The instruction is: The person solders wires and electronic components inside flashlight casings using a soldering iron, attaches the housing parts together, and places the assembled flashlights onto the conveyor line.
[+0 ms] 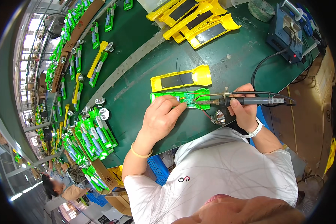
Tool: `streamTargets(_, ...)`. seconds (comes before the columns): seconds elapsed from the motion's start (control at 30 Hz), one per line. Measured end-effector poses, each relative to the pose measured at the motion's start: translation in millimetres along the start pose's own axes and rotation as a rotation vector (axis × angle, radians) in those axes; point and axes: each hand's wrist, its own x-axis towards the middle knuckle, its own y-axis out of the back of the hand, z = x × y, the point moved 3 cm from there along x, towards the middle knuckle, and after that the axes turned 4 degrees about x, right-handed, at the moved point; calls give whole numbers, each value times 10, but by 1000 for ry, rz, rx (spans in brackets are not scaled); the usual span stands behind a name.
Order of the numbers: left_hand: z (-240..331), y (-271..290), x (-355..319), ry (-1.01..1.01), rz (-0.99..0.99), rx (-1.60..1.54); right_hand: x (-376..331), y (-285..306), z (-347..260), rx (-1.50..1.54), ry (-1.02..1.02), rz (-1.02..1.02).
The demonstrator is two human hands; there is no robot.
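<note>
While left hand (pixel 161 116) steadies green shell (pixel 180 99), right hand (pixel 244 108) holds soldering iron (pixel 246 100).

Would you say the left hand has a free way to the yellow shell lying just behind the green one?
Probably yes. The left hand rests on the green shell, and the yellow shell lies just beyond it on the table with nothing between; the soldering iron sits to the right.

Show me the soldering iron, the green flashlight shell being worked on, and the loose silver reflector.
soldering iron (pixel 255 100), head view, on its black handle.
green flashlight shell (pixel 199 92), head view, on its wide end.
silver reflector (pixel 219 117), head view, on its bowl.
</note>
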Motion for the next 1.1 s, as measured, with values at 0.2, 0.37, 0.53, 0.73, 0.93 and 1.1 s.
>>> streamTargets(0.2, 0, 20, 18, -18, -40, 30, 0, -9, 27, -27, -20, -39)
streamTargets(0.37, 27, 24, 41, -15, -42, 51, -12, -14, 36, -96, -40, -94)
streamTargets(0.53, 31, 6, 19, -2, -40, 52, -26, -15, -3, 73, 48, -79)
streamTargets(0.73, -32, 76, 68, 87, -38, -66, -6, 32, -18, 160, 42, 71)
streamTargets(0.93, -91, -68, 350, 370, -24, -85, 123, 53, -106, 266, 98, 133)
streamTargets(1.1, -68, -259, 387, 539, 27, -699, 316, 106, -303, 300, 170, 189)
